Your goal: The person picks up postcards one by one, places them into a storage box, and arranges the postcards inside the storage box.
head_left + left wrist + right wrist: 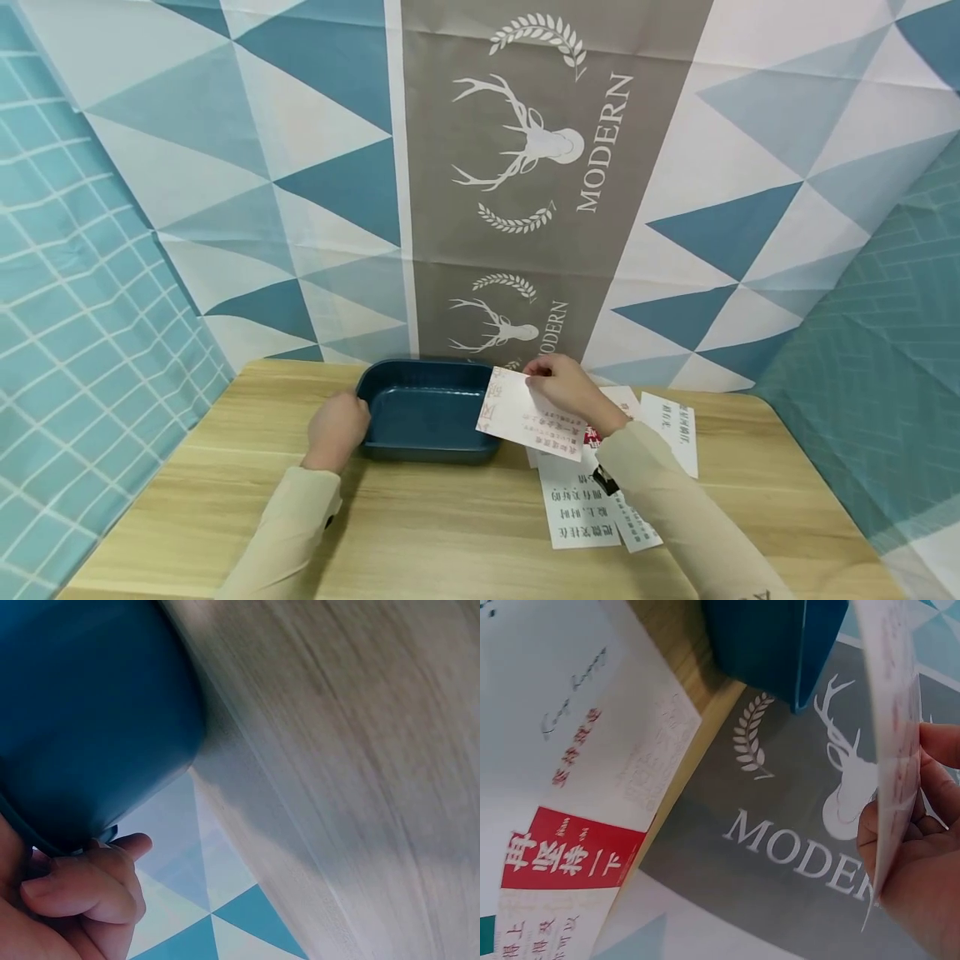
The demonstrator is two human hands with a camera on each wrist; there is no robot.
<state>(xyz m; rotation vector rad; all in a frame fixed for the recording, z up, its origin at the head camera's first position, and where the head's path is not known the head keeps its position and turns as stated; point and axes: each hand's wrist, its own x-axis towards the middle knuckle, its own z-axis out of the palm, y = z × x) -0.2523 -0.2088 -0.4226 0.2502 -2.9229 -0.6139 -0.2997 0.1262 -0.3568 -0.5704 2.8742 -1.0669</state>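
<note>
A dark blue rectangular dish (431, 417) stands at the table's back edge. My left hand (337, 429) grips its left end, fingers curled at the rim in the left wrist view, where the dish's outer wall (97, 712) fills the upper left. My right hand (566, 387) pinches a white card printed with red and grey characters (534, 417) by its upper edge. That card overlaps the dish's right side in the head view and stands nearly edge-on (892, 750) in the right wrist view. Beneath the right forearm lie several printed cards (577, 508), one with a red block (574, 851).
The wood-grain table (420, 533) runs toward the front. Another white card (671, 425) lies at the right of the pile. A patterned cloth with deer heads (517, 150) hangs directly behind the table, and blue checked cloth (75, 275) hangs at the left.
</note>
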